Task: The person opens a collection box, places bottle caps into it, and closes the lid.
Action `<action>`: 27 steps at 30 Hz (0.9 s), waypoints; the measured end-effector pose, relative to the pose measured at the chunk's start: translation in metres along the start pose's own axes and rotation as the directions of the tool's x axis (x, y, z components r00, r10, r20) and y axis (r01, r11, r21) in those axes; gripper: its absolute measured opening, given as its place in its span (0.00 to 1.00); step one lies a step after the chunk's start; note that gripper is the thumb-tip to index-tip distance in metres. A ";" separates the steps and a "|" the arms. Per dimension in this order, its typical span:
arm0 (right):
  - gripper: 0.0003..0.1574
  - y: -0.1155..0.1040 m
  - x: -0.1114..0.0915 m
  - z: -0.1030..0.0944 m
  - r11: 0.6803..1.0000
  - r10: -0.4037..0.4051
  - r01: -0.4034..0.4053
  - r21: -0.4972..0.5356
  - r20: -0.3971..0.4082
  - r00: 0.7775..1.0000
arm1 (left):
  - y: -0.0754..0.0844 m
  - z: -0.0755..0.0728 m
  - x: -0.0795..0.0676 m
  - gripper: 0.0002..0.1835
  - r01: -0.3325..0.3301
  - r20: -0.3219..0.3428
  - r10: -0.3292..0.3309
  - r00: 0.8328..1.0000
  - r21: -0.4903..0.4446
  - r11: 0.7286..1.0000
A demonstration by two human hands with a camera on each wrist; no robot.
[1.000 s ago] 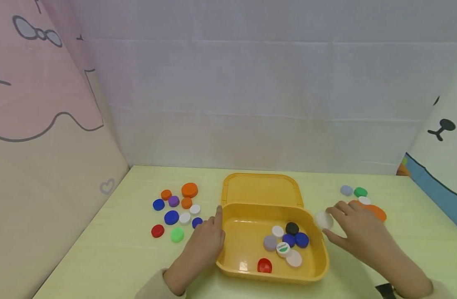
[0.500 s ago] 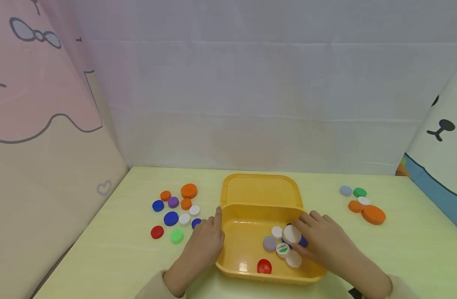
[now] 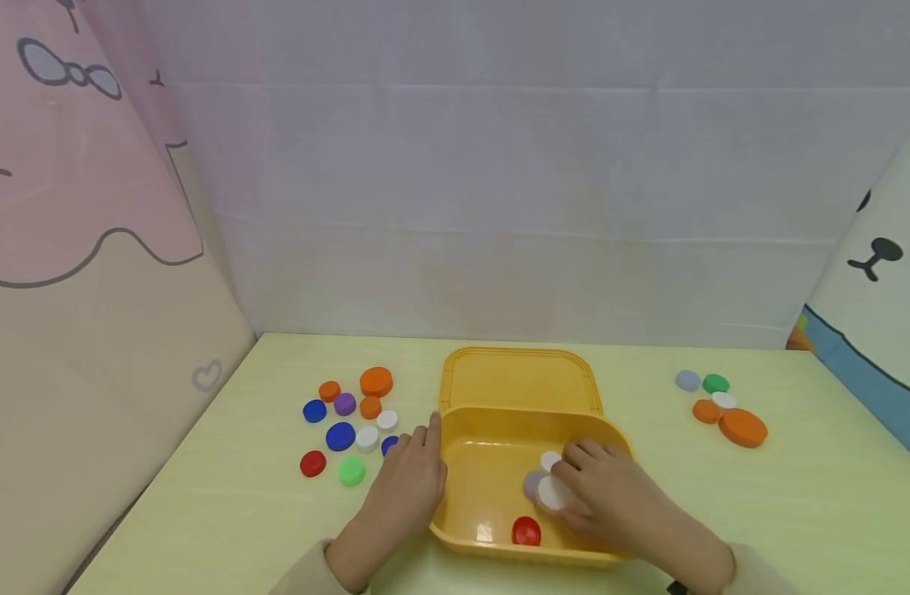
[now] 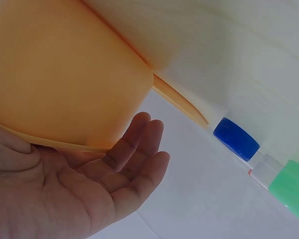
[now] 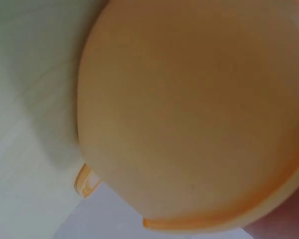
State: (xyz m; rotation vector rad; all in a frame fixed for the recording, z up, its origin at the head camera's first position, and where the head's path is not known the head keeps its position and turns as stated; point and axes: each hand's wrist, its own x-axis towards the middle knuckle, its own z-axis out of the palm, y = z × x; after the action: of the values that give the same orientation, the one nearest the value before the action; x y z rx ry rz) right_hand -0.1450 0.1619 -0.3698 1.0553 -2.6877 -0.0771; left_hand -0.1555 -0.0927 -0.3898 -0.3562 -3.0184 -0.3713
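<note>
In the head view, a yellow plastic box (image 3: 462, 541) stands on the table with bottle caps inside. My left hand (image 3: 406, 479) holds its left rim, index finger straight along the outside; in the left wrist view the other fingers (image 4: 152, 134) bend loosely beside the wall. My right hand (image 3: 611, 496) reaches over the right rim and pinches a white bottle cap (image 3: 551, 494) low in the box. Beside that cap are a grey cap (image 3: 531, 484) and a smaller white cap (image 3: 550, 460); a red cap (image 3: 526, 530) lies near the front wall. The right hand hides the other caps.
Behind the box lies its yellow lid (image 3: 520, 378). Several loose caps lie on the left, among them an orange cap (image 3: 376, 381) and a light green cap (image 3: 352, 471). A smaller group with a large orange cap (image 3: 743, 427) lies at the right. A cloth backdrop (image 3: 455, 207) stands behind.
My right hand has carried the white cap from beyond the right rim into the box, then further left and lower. The left hand has stayed at the left rim.
</note>
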 end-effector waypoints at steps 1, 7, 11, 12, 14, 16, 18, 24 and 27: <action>0.22 -0.001 0.000 0.001 1.000 -0.001 0.001 0.007 0.007 1.000 | 0.000 0.000 0.000 0.28 -0.001 -0.002 0.001 1.000 0.001 1.000; 0.21 -0.003 -0.001 0.005 0.999 -0.022 0.023 0.032 -0.007 1.000 | -0.001 0.001 -0.001 0.28 -0.011 -0.014 0.011 1.000 0.012 1.000; 0.21 -0.004 -0.001 0.006 0.999 -0.030 0.030 0.043 -0.006 1.000 | -0.001 0.001 -0.002 0.28 -0.015 -0.017 0.015 1.000 0.013 1.000; 0.21 -0.004 -0.001 0.006 0.998 -0.032 0.033 0.045 -0.006 0.999 | -0.001 0.001 -0.002 0.28 -0.016 -0.018 0.016 1.000 0.013 1.000; 0.21 -0.004 -0.001 0.007 0.998 -0.040 0.040 0.046 -0.013 0.999 | -0.001 0.001 -0.002 0.28 -0.018 -0.021 0.019 1.000 0.014 1.000; 0.22 -0.005 -0.002 0.007 0.998 -0.047 0.047 0.048 -0.020 0.999 | -0.001 0.002 -0.002 0.28 -0.021 -0.023 0.021 1.000 0.014 1.000; 0.22 -0.005 -0.002 0.007 0.997 -0.051 0.052 0.052 -0.020 0.998 | -0.002 0.002 -0.002 0.28 -0.023 -0.026 0.024 0.999 0.015 1.000; 0.23 -0.006 -0.002 0.004 0.997 -0.041 0.039 0.073 0.022 0.999 | -0.002 0.003 -0.002 0.28 -0.020 -0.028 0.021 0.999 0.013 1.000; 0.23 -0.006 -0.003 0.003 0.997 -0.028 0.025 0.078 0.036 0.999 | -0.002 0.003 -0.002 0.28 -0.017 -0.029 0.018 0.999 0.011 1.000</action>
State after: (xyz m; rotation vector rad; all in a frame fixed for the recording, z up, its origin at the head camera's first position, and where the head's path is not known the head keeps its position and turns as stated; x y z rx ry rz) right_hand -0.1402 0.1596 -0.3745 1.1234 -2.7304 0.0020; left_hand -0.1543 -0.0942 -0.3938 -0.3729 -2.9858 -0.3561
